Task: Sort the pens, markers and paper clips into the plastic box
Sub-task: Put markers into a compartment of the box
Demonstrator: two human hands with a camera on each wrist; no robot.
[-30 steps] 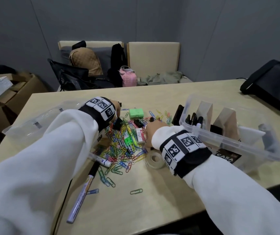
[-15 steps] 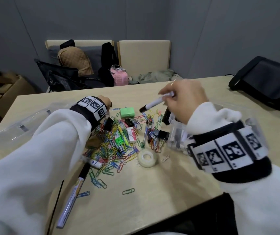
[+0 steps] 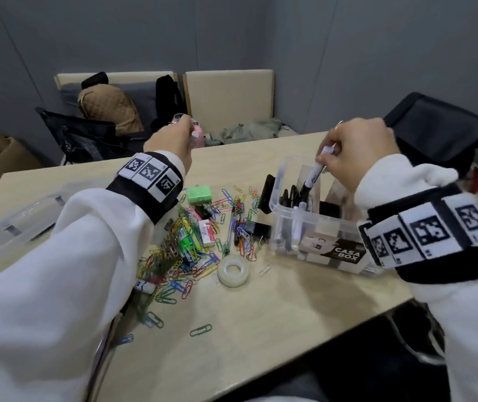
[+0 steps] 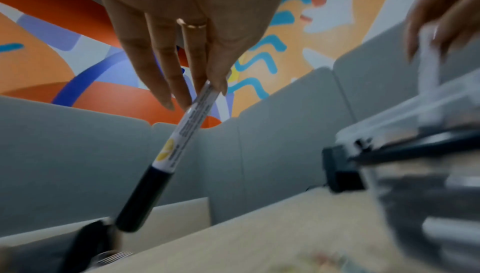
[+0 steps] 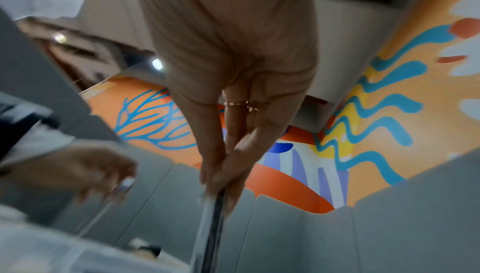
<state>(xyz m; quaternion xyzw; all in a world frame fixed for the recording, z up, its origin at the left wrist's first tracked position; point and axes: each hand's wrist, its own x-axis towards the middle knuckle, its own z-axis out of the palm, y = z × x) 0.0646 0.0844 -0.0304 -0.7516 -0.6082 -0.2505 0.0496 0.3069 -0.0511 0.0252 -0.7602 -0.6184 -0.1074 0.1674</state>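
Setting: grey-panelled room, pale wooden table (image 3: 261,309) with chairs and bags behind it.
Right hand: right hand (image 3: 356,153) pinches a white-barrelled marker (image 3: 312,177) near its top end, black cap pointing down, over the left compartment of the plastic box (image 3: 319,227).
Marker position: cap already below the rim, among other dark markers standing in that compartment; barrel tilted, not yet let go.
Left hand: left hand (image 4: 182,31) lifted above the pile, fingertips pinching the end of a second marker (image 4: 179,137), which hangs cap down.
Paper clips: paper clips (image 3: 180,250) lie scattered on the table left of the box, around a tape roll (image 3: 233,270), erasers and binder clips.
Step in hand: judged to be dropping the right marker into the pen compartment.
How to do it well: lower until the cap rests among the others, then loosen the pinch; keep the barrel clear of the divider.
Next: bring the left marker to the same compartment.
Risk: light box may shift if nudged.
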